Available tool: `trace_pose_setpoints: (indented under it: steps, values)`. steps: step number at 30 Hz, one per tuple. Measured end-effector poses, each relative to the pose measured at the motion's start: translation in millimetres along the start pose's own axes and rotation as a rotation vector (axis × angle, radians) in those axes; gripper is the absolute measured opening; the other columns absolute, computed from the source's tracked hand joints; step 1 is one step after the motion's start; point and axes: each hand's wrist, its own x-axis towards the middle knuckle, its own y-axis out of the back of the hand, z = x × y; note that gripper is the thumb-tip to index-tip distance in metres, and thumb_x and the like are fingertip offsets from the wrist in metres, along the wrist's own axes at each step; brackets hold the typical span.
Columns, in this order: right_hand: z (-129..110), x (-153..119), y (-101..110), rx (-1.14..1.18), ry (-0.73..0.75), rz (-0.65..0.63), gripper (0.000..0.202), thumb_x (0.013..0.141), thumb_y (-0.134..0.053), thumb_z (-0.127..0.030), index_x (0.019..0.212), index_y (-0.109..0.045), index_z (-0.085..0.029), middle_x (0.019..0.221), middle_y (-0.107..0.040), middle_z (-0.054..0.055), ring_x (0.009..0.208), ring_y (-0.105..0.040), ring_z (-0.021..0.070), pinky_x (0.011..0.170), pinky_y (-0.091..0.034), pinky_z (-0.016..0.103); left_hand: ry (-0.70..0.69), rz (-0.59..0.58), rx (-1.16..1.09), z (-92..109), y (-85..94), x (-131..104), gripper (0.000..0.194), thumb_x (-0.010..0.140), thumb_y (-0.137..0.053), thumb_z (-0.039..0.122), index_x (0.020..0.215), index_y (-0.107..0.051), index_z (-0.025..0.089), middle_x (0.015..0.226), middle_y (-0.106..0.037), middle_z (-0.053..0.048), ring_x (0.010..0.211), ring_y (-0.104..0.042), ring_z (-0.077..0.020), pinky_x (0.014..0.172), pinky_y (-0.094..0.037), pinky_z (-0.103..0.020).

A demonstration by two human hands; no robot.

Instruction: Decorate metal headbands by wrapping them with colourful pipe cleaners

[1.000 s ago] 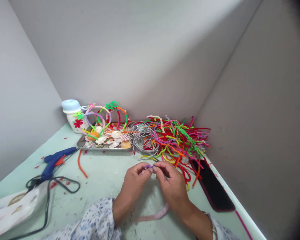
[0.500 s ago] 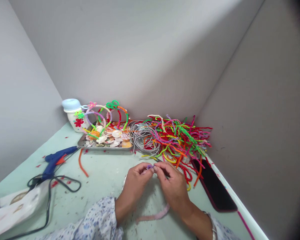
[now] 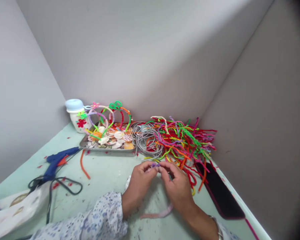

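Note:
My left hand (image 3: 141, 181) and my right hand (image 3: 176, 183) meet above the table, fingertips nearly touching. Between them, thumbs and forefingers pinch a small purple pipe cleaner (image 3: 155, 165), curled into a loop; much of it is hidden by the fingers. A pale pink and lilac fuzzy band (image 3: 156, 215) curves out below my right hand toward the table. Something white shows behind my left wrist, mostly covered.
Behind my hands lie a heap of coloured pipe cleaners (image 3: 187, 140) and coiled silver wire (image 3: 148, 141). A metal tray (image 3: 107, 149) holds shells (image 3: 118, 135) and decorated headbands (image 3: 112, 113). A lidded white bottle (image 3: 76, 116), blue glue gun (image 3: 56, 160) and phone (image 3: 222, 196) lie around.
The camera view has shifted slightly, so everything appears a little further right. My fingers have moved slightly around the purple pipe cleaner, which both hands still pinch.

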Motion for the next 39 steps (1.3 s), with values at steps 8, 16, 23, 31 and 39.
trace_pose_setpoints:
  steps: [8,16,23,31,39]
  values:
    - [3,9,-6,-0.013,0.019,-0.07,0.019,0.083,-0.049,-0.016,0.094,-0.064,-0.021,0.089,-0.068,0.005,0.085,-0.063,0.0188,0.077,-0.049,0.03,0.064,0.054,0.019,-10,5.2,5,0.018,0.074,-0.058,0.023,0.085,-0.07,0.016,0.081,-0.07,-0.003,0.078,-0.06,-0.0174,0.074,-0.045,-0.026]
    - [9,11,-10,-0.045,0.042,-0.025,0.016,0.081,-0.052,-0.014,0.089,-0.065,-0.019,0.084,-0.067,0.004,0.082,-0.062,0.0175,0.075,-0.048,0.028,0.054,0.05,0.072,-17,6.5,10,0.018,0.075,-0.058,0.023,0.086,-0.07,0.016,0.08,-0.07,-0.003,0.078,-0.06,-0.0178,0.074,-0.045,-0.026]
    - [10,11,-11,-0.041,0.056,0.0,0.018,0.077,-0.053,-0.01,0.086,-0.066,-0.019,0.081,-0.067,0.003,0.078,-0.062,0.0167,0.074,-0.047,0.026,0.079,0.02,0.079,-13,5.3,9,0.021,0.075,-0.058,0.021,0.092,-0.07,0.016,0.087,-0.071,-0.004,0.082,-0.061,-0.018,0.078,-0.045,-0.027]
    - [13,10,-12,-0.028,0.069,0.007,0.017,0.077,-0.054,-0.01,0.086,-0.066,-0.019,0.081,-0.067,0.002,0.078,-0.062,0.0156,0.073,-0.047,0.026,0.086,0.029,0.128,-16,6.5,8,0.023,0.076,-0.058,0.024,0.094,-0.07,0.016,0.088,-0.071,-0.004,0.082,-0.061,-0.0184,0.076,-0.044,-0.026]
    - [11,10,-6,-0.025,0.086,-0.026,0.018,0.078,-0.053,-0.011,0.086,-0.067,-0.02,0.08,-0.067,0.002,0.077,-0.062,0.015,0.074,-0.047,0.025,0.119,0.015,0.095,-20,7.1,8,0.019,0.076,-0.059,0.028,0.087,-0.068,0.016,0.078,-0.068,-0.001,0.074,-0.058,-0.0158,0.07,-0.042,-0.024]
